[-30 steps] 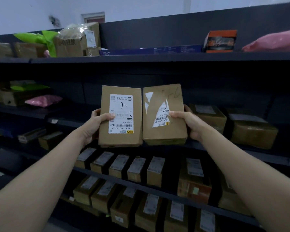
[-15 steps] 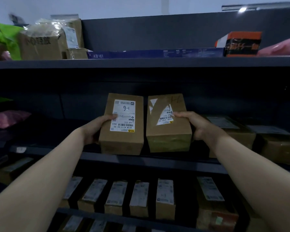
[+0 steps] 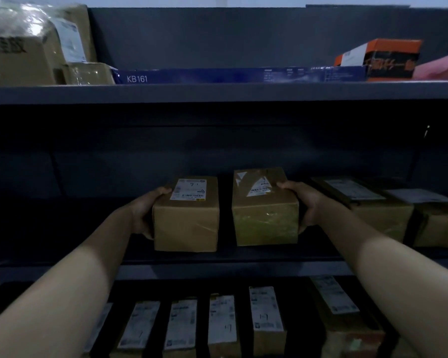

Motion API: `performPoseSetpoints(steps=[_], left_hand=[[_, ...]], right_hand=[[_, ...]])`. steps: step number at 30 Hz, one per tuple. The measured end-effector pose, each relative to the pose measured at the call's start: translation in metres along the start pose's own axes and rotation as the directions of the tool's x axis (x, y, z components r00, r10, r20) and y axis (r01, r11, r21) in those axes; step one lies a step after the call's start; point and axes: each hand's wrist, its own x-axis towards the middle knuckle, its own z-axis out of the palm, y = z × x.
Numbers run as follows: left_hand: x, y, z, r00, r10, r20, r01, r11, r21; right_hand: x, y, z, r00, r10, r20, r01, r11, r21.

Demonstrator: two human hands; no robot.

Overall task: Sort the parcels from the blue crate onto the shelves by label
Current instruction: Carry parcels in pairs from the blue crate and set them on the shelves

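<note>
Left hand [image 3: 145, 211] is wrapped round the left side of a brown parcel with a printed label [image 3: 186, 220], thumb laid on top beside the label; right hand [image 3: 307, 205] is likewise curled round the right side of a taped brown parcel [image 3: 265, 215]. Both parcels are seen resting, or very nearly resting, on the middle shelf [image 3: 217, 271], side by side with a narrow gap between, labels turned upward so that they can be read. The grip at the outer sides is judged to allow both to be slid back and released together. The spot, just left of the parcels already shelved [image 3: 380, 215], is judged to be dictated by label. The blue crate is not in view.
</note>
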Motion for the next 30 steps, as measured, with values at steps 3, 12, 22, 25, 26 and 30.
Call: performPoseSetpoints(steps=[3, 12, 22, 25, 26, 30], left_hand=[[0.004, 0.002, 0.001, 1.000, 0.018, -0.004, -0.018, 0.999, 0.034], [-0.020, 0.040, 0.050, 0.731, 0.654, -0.194, -0.446, 0.674, 0.589], [-0.107, 0.042, 0.241, 0.345, 0.879, 0.329, -0.738, 0.038, 0.673], [-0.143, 0.038, 0.302, 0.196, 0.885, 0.423, -0.758, -0.138, 0.638], [-0.157, 0.037, 0.322, 0.136, 0.881, 0.453, -0.748, -0.209, 0.630], [-0.222, 0.028, 0.410, -0.043, 0.834, 0.550, -0.712, -0.411, 0.569]], right_hand=[[-0.001, 0.002, 0.003, 0.996, -0.057, -0.069, 0.057, 0.998, -0.009], [-0.032, 0.003, 0.010, 0.697, -0.668, -0.260, 0.432, 0.681, -0.591], [-0.133, 0.040, -0.048, 0.607, -0.784, -0.133, 0.029, 0.188, -0.982], [-0.179, 0.056, -0.095, 0.562, -0.804, -0.194, -0.159, 0.125, -0.979], [-0.195, 0.061, -0.112, 0.548, -0.807, -0.218, -0.220, 0.112, -0.969], [-0.272, 0.088, -0.183, 0.455, -0.824, -0.338, -0.487, 0.087, -0.869]])
